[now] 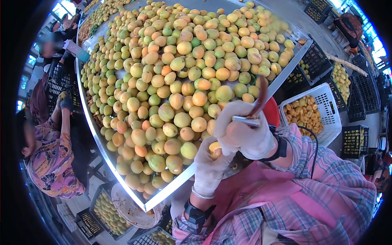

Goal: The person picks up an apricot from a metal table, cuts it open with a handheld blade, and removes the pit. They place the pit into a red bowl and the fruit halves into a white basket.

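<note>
Both my hands wear whitish gloves and meet at the near edge of a metal-rimmed table (182,178) heaped with yellow-green and orange fruit (166,113). Fingers of my left hand (210,165) are closed round a small yellow-orange fruit (214,150). Just above and to its right, my right hand (246,132) is wrapped round a tool (261,98) with a curved reddish-brown part and a short metal piece across the fingers. The two hands touch or overlap, and the palm side of the right one is partly hidden.
A white crate (331,116) of orange fruit pieces stands at the right beside a red container (272,112). Black crates (354,141) lie beyond. Below the table corner is a whitish basin (136,210). A co-worker in a patterned top (53,161) sits at the left.
</note>
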{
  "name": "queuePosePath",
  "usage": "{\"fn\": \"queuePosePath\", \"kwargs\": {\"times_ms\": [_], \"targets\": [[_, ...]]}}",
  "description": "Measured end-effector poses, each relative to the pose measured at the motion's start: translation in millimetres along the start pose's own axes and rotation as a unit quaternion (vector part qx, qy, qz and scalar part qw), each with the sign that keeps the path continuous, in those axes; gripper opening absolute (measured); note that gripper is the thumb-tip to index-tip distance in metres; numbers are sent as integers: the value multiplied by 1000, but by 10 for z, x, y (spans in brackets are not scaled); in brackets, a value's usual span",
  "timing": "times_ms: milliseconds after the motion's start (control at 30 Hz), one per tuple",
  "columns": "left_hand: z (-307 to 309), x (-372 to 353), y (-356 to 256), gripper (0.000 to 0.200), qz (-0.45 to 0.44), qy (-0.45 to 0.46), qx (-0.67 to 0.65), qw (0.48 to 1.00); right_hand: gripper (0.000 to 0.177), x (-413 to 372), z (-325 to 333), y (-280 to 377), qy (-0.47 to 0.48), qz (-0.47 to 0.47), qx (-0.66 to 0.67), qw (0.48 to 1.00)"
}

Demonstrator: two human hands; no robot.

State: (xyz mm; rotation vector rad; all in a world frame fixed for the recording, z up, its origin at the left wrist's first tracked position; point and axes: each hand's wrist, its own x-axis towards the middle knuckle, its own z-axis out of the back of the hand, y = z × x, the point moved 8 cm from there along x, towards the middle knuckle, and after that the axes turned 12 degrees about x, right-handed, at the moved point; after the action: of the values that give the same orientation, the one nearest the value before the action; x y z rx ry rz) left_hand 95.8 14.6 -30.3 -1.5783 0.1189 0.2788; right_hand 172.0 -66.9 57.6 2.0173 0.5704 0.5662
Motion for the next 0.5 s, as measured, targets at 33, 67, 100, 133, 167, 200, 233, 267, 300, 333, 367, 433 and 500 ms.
{"fn": "queuePosePath", "kwargs": {"times_ms": [33,67,100,133,167,200,233,267,300,333,367,433,500], "targets": [[10,11,23,37,5,7,7,1000,30,-28,46,11,-33,25,24,999],[8,23,29,38,9,12,14,1000,31,-52,96,25,-64,49,47,996],[2,26,1,38,8,10,13,1000,31,-63,86,7,-62,48,47,996],[-15,21,-21,37,29,10,6,1000,30,-80,114,4,-81,57,66,993],[-31,15,-19,36,49,9,-1,999,29,-91,151,-1,-101,66,86,989],[-41,15,-5,36,49,8,-3,999,26,-87,151,19,-96,91,53,990],[-36,20,6,35,41,-2,11,999,26,-87,142,10,-95,90,52,990],[-27,26,7,34,32,-11,25,999,26,-92,130,-11,-94,83,61,990],[-29,29,10,34,31,-13,24,999,26,-99,120,-33,-94,75,70,990],[-17,30,8,33,28,-21,24,999,26,-108,109,-44,-92,74,69,991],[-1,29,8,32,24,-29,25,999,22,-121,100,-34,-93,87,53,991],[26,42,5,32,16,-45,35,998,14,-147,77,-23,-93,111,20,989],[51,48,11,31,9,-63,45,997,9,-178,55,-26,-93,136,-12,986]]}}
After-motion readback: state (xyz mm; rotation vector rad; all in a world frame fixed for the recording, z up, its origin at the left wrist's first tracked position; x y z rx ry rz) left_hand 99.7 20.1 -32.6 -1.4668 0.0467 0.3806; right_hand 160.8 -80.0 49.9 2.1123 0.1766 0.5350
